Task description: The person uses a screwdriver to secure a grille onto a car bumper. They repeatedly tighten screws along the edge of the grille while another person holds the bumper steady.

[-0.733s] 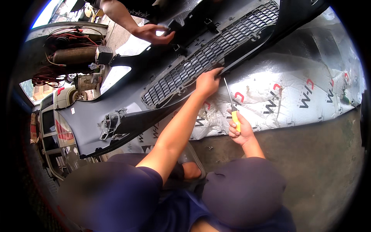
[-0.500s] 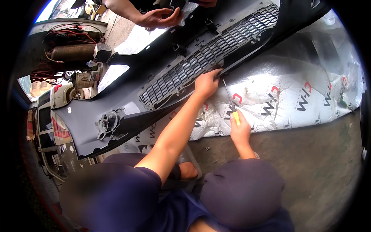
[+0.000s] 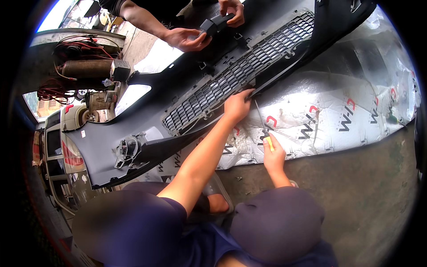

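A dark car bumper (image 3: 104, 153) lies slantwise in front of me, with a honeycomb grille (image 3: 222, 84) set along it. My left hand (image 3: 237, 106) is closed around the bumper's near edge, beside the middle of the grille; its fingertips are partly hidden there. In my right hand (image 3: 274, 156) is a screwdriver (image 3: 268, 141) with a yellow handle and a long metal shaft. The shaft points up and away, and its tip is at or close to the bumper edge just right of my left hand. Whether it touches, I cannot tell.
Across the bumper, a co-worker's hands (image 3: 184, 40) hold a small black part (image 3: 215, 24). Silvery printed wrapping sheet (image 3: 329, 120) lies under and beside the bumper. A round lamp-like fitting (image 3: 128, 150) sits at the bumper's left end. Farther left are a rusty cylinder (image 3: 86, 69) and a parked vehicle (image 3: 71, 138).
The co-worker's hands have come farther into view, both now on the black part. My view has shifted slightly; my left hand stays on the bumper edge and my right keeps the screwdriver beside it.
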Action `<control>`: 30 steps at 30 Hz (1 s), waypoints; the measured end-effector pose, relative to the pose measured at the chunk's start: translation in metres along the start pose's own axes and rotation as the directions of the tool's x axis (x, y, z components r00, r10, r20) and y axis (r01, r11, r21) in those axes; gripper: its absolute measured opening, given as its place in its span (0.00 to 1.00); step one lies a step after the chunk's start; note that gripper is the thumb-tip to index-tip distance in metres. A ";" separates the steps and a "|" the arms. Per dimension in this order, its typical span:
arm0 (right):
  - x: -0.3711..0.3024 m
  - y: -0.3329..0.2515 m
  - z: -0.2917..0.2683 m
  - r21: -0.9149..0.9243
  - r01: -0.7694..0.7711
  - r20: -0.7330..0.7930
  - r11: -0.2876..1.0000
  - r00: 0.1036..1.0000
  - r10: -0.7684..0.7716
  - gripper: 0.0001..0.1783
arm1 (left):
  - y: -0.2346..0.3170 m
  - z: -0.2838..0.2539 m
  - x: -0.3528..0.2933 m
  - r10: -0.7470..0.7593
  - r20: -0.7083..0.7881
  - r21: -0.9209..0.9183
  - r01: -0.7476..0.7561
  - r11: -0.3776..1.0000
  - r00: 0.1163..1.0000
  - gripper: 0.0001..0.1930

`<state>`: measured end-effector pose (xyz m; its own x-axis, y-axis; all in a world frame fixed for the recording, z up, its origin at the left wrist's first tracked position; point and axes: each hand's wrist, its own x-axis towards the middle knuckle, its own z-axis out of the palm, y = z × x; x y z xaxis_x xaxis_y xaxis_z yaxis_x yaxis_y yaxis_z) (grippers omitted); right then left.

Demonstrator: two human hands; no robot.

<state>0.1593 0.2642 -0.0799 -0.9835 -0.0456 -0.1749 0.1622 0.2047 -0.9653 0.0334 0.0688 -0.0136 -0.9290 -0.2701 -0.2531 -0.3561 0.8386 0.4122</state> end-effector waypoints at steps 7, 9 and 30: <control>0.005 -0.012 -0.019 0.462 -0.825 0.887 -0.326 0.425 0.183 0.20 | 0.004 -0.004 -0.001 -0.023 0.043 -0.002 0.023 1.000 0.999 0.22; 0.001 0.016 -0.012 0.581 -0.778 0.719 0.241 0.629 0.297 0.22 | 0.005 -0.003 0.001 -0.007 0.049 0.003 0.007 1.000 0.999 0.23; 0.002 -0.033 -0.009 -0.237 -0.056 0.098 0.970 0.992 0.081 0.22 | 0.005 0.002 -0.002 -0.062 0.041 0.011 0.062 0.998 0.997 0.26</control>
<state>0.1516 0.2660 -0.0462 -0.9545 -0.1245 -0.2709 0.1935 0.4326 -0.8806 0.0337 0.0740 -0.0129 -0.9001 -0.3026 -0.3136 -0.4119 0.8255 0.3858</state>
